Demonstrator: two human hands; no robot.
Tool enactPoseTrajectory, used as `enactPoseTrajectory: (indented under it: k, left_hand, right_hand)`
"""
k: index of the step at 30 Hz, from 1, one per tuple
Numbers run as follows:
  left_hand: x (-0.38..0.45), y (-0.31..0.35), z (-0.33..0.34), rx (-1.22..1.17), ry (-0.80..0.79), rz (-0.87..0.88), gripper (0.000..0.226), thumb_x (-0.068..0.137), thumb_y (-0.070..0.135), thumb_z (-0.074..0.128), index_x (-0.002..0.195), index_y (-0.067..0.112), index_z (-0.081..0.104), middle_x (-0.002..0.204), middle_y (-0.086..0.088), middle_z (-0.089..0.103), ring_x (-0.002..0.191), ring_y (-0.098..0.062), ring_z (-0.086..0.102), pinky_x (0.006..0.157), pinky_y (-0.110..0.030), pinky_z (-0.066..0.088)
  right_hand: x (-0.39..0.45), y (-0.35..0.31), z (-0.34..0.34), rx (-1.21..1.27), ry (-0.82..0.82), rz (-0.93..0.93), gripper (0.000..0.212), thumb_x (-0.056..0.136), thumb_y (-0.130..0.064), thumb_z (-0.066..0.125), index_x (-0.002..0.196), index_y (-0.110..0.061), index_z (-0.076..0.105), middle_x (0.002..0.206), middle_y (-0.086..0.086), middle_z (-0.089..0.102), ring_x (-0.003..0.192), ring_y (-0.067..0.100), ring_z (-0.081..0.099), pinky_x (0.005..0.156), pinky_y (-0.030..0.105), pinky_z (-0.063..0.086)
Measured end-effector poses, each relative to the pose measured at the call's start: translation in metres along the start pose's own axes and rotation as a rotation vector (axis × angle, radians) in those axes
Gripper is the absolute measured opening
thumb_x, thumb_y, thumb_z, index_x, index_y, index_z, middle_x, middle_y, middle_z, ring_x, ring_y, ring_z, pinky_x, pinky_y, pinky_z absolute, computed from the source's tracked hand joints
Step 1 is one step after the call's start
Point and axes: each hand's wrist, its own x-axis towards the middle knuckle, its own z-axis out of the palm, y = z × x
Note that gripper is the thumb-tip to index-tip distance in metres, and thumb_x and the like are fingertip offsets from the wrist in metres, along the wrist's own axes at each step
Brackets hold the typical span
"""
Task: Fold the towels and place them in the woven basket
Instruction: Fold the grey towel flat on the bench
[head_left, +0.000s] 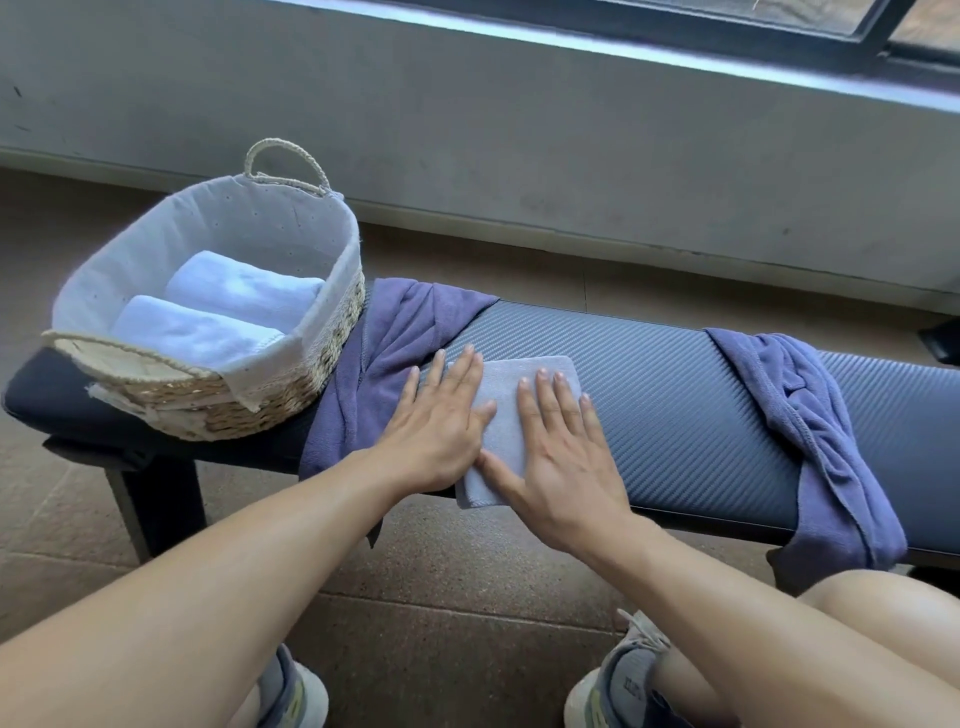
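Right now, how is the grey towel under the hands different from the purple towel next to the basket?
The grey towel is folded into a neat flat rectangle; the purple towel is crumpled and unfolded. Both hands, left and right, press flat on the grey one; no fingers grip the purple one. The purple one hangs over the bench edge far more. Both lie on the bench, outside the basket.

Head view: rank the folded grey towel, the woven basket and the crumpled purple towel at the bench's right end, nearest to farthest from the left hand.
1. Folded grey towel: under the left hand, which presses on it.
2. Woven basket: to the left, on the bench end.
3. Crumpled purple towel: farthest, draped over the bench's right end.
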Motion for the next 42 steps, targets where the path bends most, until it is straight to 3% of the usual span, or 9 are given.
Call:
enactPoseTrajectory:
  k: [8,11,14,18,23,27,34,38,42]
  left_hand:
    - [-0.006,0.004,-0.004,0.044,0.031,0.012,0.066,0.107,0.049,0.019,0.162,0.021,-0.002,0.169,0.006,-0.013,0.154,-0.015,-0.019,0.125,-0.043,-0.012]
    - [-0.021,0.012,-0.007,0.136,0.126,0.075,0.070,0.101,0.053,0.011,0.162,0.018,0.008,0.170,0.001,-0.008,0.155,-0.016,-0.016,0.125,-0.042,-0.012]
    - [-0.036,0.024,-0.011,0.144,0.132,0.208,0.064,0.105,0.051,0.017,0.161,0.021,0.013,0.171,0.001,-0.003,0.155,-0.015,-0.014,0.125,-0.040,-0.011]
    - [-0.043,0.025,-0.012,0.116,0.117,0.233,0.061,0.107,0.049,0.024,0.162,0.024,0.013,0.170,0.004,-0.004,0.154,-0.012,-0.016,0.126,-0.040,-0.009]
    - [-0.029,0.009,-0.016,0.171,0.057,0.172,0.061,0.106,0.052,0.026,0.160,0.025,0.019,0.170,0.004,0.008,0.156,-0.014,-0.005,0.126,-0.043,-0.006]
    - [-0.021,0.007,-0.016,0.129,0.127,0.203,0.059,0.102,0.055,0.035,0.154,0.025,0.036,0.162,0.005,0.031,0.152,-0.016,0.018,0.126,-0.041,0.008]
    - [-0.012,0.013,-0.038,-0.220,0.282,0.016,0.052,0.088,0.058,0.064,0.135,0.037,0.053,0.082,0.015,0.067,0.089,-0.015,0.065,0.088,-0.039,0.050]
    - [-0.005,0.004,-0.045,-0.337,0.207,-0.017,0.076,0.078,0.049,0.080,0.144,0.035,0.045,0.113,0.017,0.061,0.101,-0.008,0.061,0.092,-0.030,0.049]
    - [0.004,-0.004,-0.049,-0.584,0.058,0.032,0.056,0.078,0.017,0.085,0.126,0.031,0.061,0.113,0.006,0.070,0.100,-0.011,0.068,0.084,-0.022,0.055]
  right_hand:
    - [0.018,0.009,-0.034,0.113,-0.364,-0.032,0.122,0.080,-0.085,0.045,0.159,-0.017,-0.016,0.167,0.004,-0.024,0.152,0.018,-0.027,0.125,0.042,-0.010]
    - [0.036,0.026,-0.072,0.222,-0.401,-0.047,0.100,0.082,-0.062,0.072,0.159,-0.019,0.026,0.167,0.003,0.021,0.154,0.023,0.019,0.122,0.036,0.023]
    - [0.049,0.058,-0.088,0.459,-0.090,0.149,0.052,0.084,-0.043,0.079,0.130,-0.027,0.062,0.128,-0.002,0.065,0.106,0.015,0.064,0.090,0.031,0.051]
    - [0.044,0.073,-0.076,0.573,-0.269,0.468,0.051,0.081,-0.058,0.076,0.107,-0.016,0.068,0.087,0.001,0.070,0.067,0.015,0.065,0.057,0.030,0.054]
    - [0.045,0.058,-0.077,0.495,-0.450,0.396,0.058,0.071,-0.065,0.080,0.093,-0.012,0.071,0.089,0.004,0.072,0.079,0.017,0.069,0.067,0.031,0.059]
    - [0.050,0.054,-0.074,0.626,-0.382,0.373,0.041,0.074,-0.041,0.086,0.086,-0.011,0.061,0.091,0.005,0.070,0.082,0.019,0.067,0.064,0.031,0.055]
    - [0.059,0.066,-0.092,0.661,-0.198,0.160,0.043,0.072,-0.016,0.085,0.105,-0.030,0.061,0.093,-0.005,0.072,0.081,0.018,0.070,0.064,0.032,0.054]
    - [0.058,0.066,-0.095,0.632,-0.223,0.002,0.050,0.074,-0.014,0.083,0.114,-0.037,0.063,0.095,-0.010,0.069,0.085,0.012,0.068,0.072,0.032,0.056]
    - [0.054,0.055,-0.090,0.529,-0.144,-0.093,0.051,0.075,-0.013,0.080,0.115,-0.039,0.064,0.094,-0.015,0.065,0.080,0.004,0.062,0.070,0.026,0.051]
